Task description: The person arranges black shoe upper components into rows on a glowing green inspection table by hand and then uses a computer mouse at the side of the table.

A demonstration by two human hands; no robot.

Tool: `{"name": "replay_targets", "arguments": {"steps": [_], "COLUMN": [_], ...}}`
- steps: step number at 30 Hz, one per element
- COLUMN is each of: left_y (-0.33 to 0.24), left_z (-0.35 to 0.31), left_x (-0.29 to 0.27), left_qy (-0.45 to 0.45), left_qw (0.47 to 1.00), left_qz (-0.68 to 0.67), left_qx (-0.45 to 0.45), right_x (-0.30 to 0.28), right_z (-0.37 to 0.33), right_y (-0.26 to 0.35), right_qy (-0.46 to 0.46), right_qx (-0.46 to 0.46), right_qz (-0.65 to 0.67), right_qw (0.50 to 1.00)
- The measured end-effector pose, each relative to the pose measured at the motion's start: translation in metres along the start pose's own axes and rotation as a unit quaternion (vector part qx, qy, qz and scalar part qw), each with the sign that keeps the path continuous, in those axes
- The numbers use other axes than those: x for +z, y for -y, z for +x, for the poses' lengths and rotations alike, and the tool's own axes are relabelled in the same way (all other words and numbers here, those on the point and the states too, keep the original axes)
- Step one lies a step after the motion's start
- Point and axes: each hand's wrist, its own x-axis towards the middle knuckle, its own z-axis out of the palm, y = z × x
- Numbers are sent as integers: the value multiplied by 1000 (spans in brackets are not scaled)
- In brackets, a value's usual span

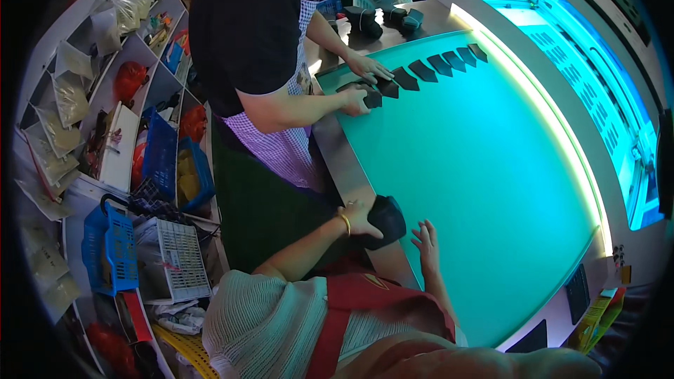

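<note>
My left hand [360, 220], with a yellow bangle at its wrist, grips a thick stack of black flat pieces [386, 222] at the near left edge of the lit table. The thumb lies along the near side of the stack; the other fingers are partly hidden. Over the pale green tabletop [477, 168], to the right of the stack, my right hand [427, 247] is raised with its fingers stretched out and nothing in them. Farther off, several dark pointed pieces [423, 71] lie in a slanting, spaced row on the surface. Their material is hard to make out.
Across to the left, a co-worker in a checked apron [281, 147] has both hands on the dark pieces at the row's near end. Black bundles [364, 23] sit on the far ledge. Shelves with blue baskets [112, 249] stand left; a lit machine frame [597, 98] borders the right.
</note>
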Motion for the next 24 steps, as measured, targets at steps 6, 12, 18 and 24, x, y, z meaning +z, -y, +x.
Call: {"name": "replay_targets", "arguments": {"steps": [6,12,18,24], "left_y": [-79,-185,-204,-245], "left_z": [9,92,138,178], "left_x": [-27,7,50,53], "left_qy": [-106,-90,-34,-43], "left_qw": [965,837,823,813], "left_qz": [52,189,39,16], "left_qx": [236,506,565,580], "right_x": [9,-74,-124,-156], "right_z": [45,20,32,54], "right_y": [20,42,12,17], "right_qy": [-47,-327,-347,-326], "right_qx": [-169,-275,-185,-124], "right_qz": [-14,-208,-174,-137], "right_qw": [984,880,903,927]}}
